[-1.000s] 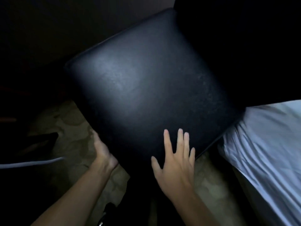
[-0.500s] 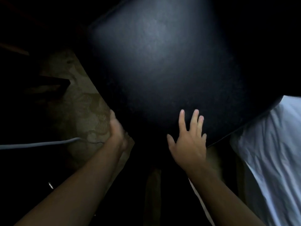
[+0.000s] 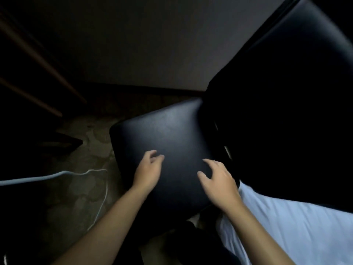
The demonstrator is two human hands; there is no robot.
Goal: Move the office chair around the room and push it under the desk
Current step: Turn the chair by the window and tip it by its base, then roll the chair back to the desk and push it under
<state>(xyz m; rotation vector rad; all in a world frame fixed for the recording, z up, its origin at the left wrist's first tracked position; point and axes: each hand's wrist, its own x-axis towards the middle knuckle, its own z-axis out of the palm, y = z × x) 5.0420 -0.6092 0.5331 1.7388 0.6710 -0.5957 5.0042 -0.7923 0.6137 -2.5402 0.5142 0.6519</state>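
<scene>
Dimly lit, one black chair (image 3: 191,146) fills the middle of my view, its seat lying diagonally: one rounded corner points up-left toward the wall, and the backrest (image 3: 286,111) rises at the right. I count two bare hands over the seat's near half. My left hand (image 3: 149,170) hangs loosely curled, fingertips at the cushion, gripping nothing; my right hand (image 3: 219,178) is spread with bent fingers, also gripping nothing. I cannot tell whether either palm touches. One white cable (image 3: 57,175) trails across the patterned carpet (image 3: 80,197) to the left. One white sheet (image 3: 296,226) lies lower right, beside the seat. No writing is readable.
</scene>
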